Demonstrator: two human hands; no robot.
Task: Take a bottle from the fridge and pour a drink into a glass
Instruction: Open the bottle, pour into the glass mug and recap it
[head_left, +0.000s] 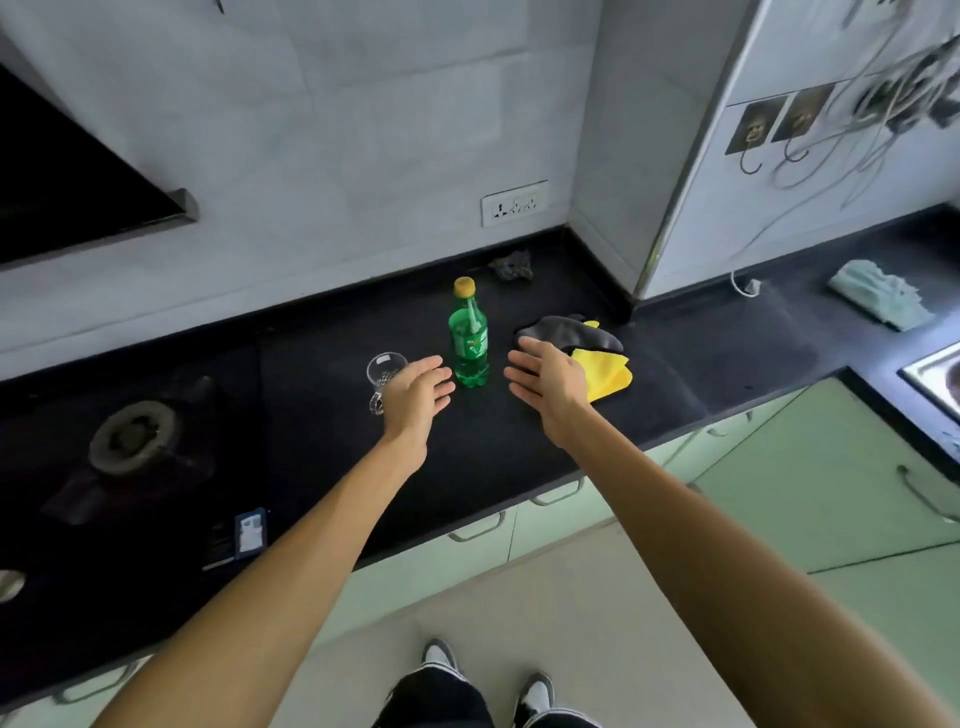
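Two shoes (488, 675) stand on the pale floor below the desk (467, 467), a black counter over green cupboard fronts. Two bare forearms reach out over it. The two hands are apart and hold nothing. The left hand (415, 395) and the right hand (545, 379) both have straight, loose fingers, one on each side of the single bottle (469, 343).

The bottle is green with a yellow cap and stands upright on the desk, between the fingertips but touching neither hand. One clear glass (387, 371) stands just left of it, partly hidden by the left hand; I cannot tell whether they touch.

Beyond the right hand lie two cloths, one yellow cloth (610, 376) and one dark cloth (571, 332) over it. One burner (132, 436) sits far left. Farther back lies one dark crumpled scrap (514, 266), and above it one wall socket (514, 202).
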